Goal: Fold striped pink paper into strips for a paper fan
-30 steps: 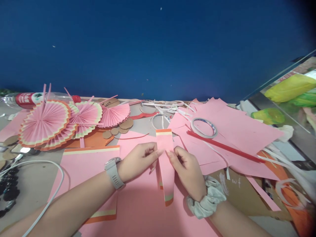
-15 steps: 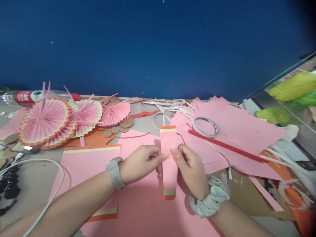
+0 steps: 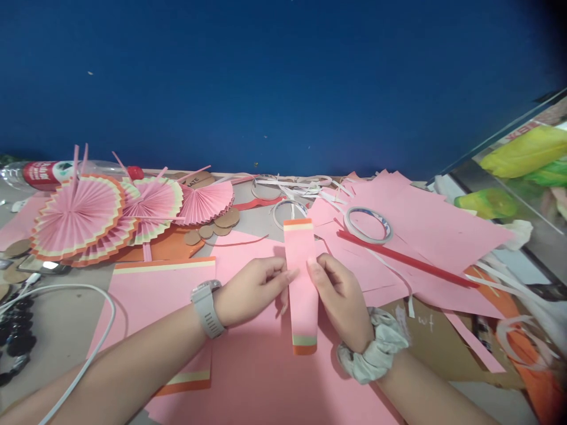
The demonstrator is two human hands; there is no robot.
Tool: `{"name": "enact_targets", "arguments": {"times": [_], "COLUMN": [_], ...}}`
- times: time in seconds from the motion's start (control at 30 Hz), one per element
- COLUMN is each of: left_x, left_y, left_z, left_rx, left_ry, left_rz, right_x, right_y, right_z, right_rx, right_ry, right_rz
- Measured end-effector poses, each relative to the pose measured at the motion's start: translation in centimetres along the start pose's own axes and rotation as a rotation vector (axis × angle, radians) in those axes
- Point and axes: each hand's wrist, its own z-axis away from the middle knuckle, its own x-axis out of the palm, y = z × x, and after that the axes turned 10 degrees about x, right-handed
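The thumb and curled fingers of the left hand (image 3: 252,290) pinch the left edge of a pink folded strip (image 3: 303,310), while those of the right hand (image 3: 343,298) clamp its right edge, the thumb lying flat on the paper. The strip stands lengthwise just below the centre of the frame, with orange and pale bands at its top and bottom ends. A grey watch (image 3: 207,308) circles the left wrist and a pale scrunchie (image 3: 376,348) the right. Beneath the hands, pink paper spreads to the bottom edge; a banded sheet (image 3: 155,295) lies left of centre, partly under the left forearm. Above the right hand, a tape roll (image 3: 368,225) rests on pink sheets (image 3: 425,218) beside a red strip (image 3: 407,260). Pleated fans (image 3: 80,218) fill the left side, in front of a plastic bottle (image 3: 48,175) at upper left; a blue wall (image 3: 266,82) spans the top.
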Motion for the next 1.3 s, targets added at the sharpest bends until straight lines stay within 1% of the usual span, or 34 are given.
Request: {"name": "enact_targets", "arguments": {"times": [0.07, 0.13, 0.37, 0.43, 0.57, 0.7, 0.87, 1.0, 1.13, 1.3], "left_x": [-0.05, -0.06, 0.09, 0.11, 0.11, 0.03, -0.11, -0.13, -0.1, -0.07], "left_y": [-0.18, -0.29, -0.32, -0.44, -0.66, -0.73, -0.96, -1.07, -1.05, -0.98], "left_z": [-0.08, -0.13, -0.12, -0.13, -0.21, -0.33, -0.38, -0.42, -0.46, -0.39], "left_rx": [0.008, 0.013, -0.007, -0.014, -0.021, -0.034, -0.038, -0.029, -0.014, 0.007], "left_ry": [0.027, 0.043, 0.09, 0.104, 0.147, 0.16, 0.191, 0.205, 0.227, 0.25], "left_rz": [0.026, 0.052, 0.095, 0.096, 0.098, 0.098, 0.127, 0.135, 0.116, 0.073], "right_x": [-0.08, -0.14, -0.1, -0.09, -0.12, -0.19, -0.29, -0.22, -0.07, -0.08], "right_y": [0.05, 0.09, 0.15, 0.16, 0.24, 0.23, 0.12, 0.3, 0.33, 0.28], "right_z": [-0.15, -0.24, -0.06, -0.08, -0.24, -0.36, -0.47, -0.53, -0.43, -0.38], "right_rx": [0.01, 0.022, 0.024, 0.021, 0.026, 0.024, 0.027, 0.03, 0.022, 0.03], "right_ry": [-0.059, -0.087, -0.027, -0.037, -0.097, -0.078, -0.181, -0.149, -0.119, -0.16], "right_rz": [-0.023, -0.025, 0.021, 0.012, -0.001, 0.048, 0.021, 0.102, 0.107, 0.083]}}
